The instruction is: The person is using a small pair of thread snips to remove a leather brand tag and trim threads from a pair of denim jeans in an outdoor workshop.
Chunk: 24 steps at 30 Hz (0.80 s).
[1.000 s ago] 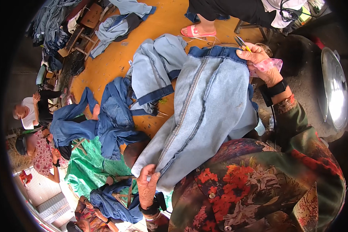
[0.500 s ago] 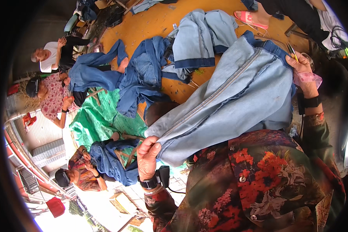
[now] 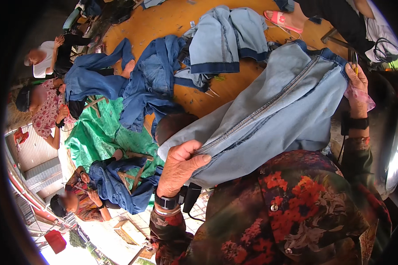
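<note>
A pale blue jeans leg [image 3: 269, 110], seemingly inside out, stretches between my hands across my lap. My left hand [image 3: 181, 165] pinches the cloth beside the long seam, thumb on top. At the upper right, my right hand [image 3: 358, 84] grips the leg's dark blue banded end. A slim pointed tool [image 3: 356, 66] with a yellow part also sticks up from those fingers; its kind is hard to make out. Pink sheer cloth [image 3: 361, 98] circles the right wrist.
More jeans lie ahead: an inside-out pale pair [image 3: 214, 42] and dark blue ones [image 3: 152, 73] on the orange-brown floor [image 3: 190, 95]. A green sheet [image 3: 104, 132] spreads left. Several people sit around, one in a pink sandal [image 3: 281, 18] at the upper right.
My left hand has moved up and right along the seam with a fuller grip. My right hand has shifted right and slightly down, carrying the banded end. The surroundings have slid left in view.
</note>
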Motion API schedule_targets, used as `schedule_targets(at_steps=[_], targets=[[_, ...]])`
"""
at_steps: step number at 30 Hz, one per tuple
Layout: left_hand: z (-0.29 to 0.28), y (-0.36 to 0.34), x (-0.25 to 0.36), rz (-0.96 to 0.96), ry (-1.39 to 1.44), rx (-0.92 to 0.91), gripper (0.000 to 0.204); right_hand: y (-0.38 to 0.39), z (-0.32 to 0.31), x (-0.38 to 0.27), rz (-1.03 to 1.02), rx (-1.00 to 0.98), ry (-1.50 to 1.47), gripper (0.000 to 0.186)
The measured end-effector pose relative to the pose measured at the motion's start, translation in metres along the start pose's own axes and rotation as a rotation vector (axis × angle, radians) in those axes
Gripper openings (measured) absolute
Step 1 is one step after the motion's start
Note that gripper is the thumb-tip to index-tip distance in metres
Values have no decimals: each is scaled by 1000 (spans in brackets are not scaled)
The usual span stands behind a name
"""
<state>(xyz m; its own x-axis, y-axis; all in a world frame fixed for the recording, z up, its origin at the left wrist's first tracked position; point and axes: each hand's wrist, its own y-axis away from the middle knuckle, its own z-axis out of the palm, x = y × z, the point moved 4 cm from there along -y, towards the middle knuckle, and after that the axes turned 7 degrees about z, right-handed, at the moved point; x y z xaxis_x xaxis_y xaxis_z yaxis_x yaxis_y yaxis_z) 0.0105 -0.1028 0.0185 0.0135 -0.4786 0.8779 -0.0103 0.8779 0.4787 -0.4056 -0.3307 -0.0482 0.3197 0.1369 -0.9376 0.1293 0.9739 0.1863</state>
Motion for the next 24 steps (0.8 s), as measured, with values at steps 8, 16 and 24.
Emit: schedule_targets(at_steps=[8, 16, 24], targets=[[20, -15, 5, 217, -419, 45, 33, -12, -24, 39, 157, -86, 302, 3], [39, -38, 12, 271, -697, -45, 20, -10, -18, 44, 166, -98, 332, 5], [30, -45, 2, 69, 275, 58, 15, -16, -32, 56, 155, -93, 519, 10]])
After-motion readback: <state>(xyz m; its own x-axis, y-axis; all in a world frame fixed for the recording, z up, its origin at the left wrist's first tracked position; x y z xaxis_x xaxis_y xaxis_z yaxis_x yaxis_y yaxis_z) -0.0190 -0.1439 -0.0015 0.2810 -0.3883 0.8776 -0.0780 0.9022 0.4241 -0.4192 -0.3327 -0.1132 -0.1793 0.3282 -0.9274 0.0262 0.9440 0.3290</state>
